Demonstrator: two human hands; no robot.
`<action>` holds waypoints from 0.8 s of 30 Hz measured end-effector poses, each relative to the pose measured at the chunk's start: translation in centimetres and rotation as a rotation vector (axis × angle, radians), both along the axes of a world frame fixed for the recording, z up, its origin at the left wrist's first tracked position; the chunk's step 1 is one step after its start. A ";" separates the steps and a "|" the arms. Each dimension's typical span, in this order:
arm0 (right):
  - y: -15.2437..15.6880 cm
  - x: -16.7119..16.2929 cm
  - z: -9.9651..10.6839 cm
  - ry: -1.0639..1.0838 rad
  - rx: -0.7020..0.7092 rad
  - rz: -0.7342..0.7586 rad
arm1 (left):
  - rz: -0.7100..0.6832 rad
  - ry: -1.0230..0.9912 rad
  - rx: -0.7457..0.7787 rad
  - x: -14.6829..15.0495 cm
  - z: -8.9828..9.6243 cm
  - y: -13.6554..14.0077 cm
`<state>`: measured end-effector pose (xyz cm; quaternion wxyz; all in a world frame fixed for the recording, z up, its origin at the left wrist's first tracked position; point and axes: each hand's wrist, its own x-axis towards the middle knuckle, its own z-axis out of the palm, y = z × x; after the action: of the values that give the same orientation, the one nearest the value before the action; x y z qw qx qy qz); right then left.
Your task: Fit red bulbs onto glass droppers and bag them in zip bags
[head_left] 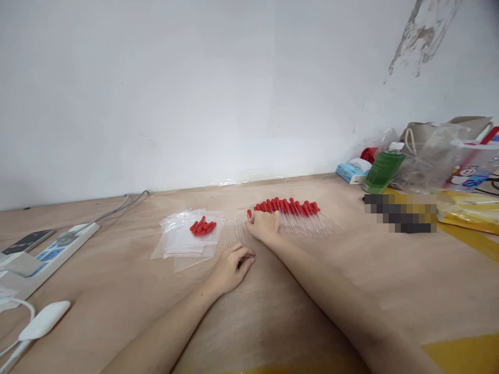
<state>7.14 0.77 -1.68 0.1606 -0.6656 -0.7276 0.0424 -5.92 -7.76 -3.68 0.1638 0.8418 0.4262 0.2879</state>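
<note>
My right hand [264, 224] is closed, fingers pinched at the left end of a row of droppers [300, 213]. A single red-bulbed dropper [249, 213] shows its bulb above those fingertips; any tube below it is hidden. The row has red rubber bulbs at the far end and thin clear tubes pointing toward me. Loosely curled, my left hand [233, 266] rests on the table with its thumb apart and nothing visible in it. Just beyond it lie several bare clear tubes [234, 231]. Loose red rubber bulbs [202, 227] sit on clear plastic bags [183, 241] to the left.
At left are a white power strip [66, 252], a phone [29, 241] and a white plug-like adapter [44, 319] with a cable. Toward the right stand a tissue pack [353, 172], a green bottle [384, 169] and a plastic cup [470, 166]. A wall [218, 93] closes off the back.
</note>
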 end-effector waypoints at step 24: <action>-6.4 6.9 -1.8 0.093 0.256 0.403 | 0.566 0.522 0.424 -8.8 2.2 6.7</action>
<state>14.04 -5.61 -3.49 0.2654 -0.4786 -0.8369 0.0118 -14.67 -1.10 -1.43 -0.2110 0.7514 0.5986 0.1802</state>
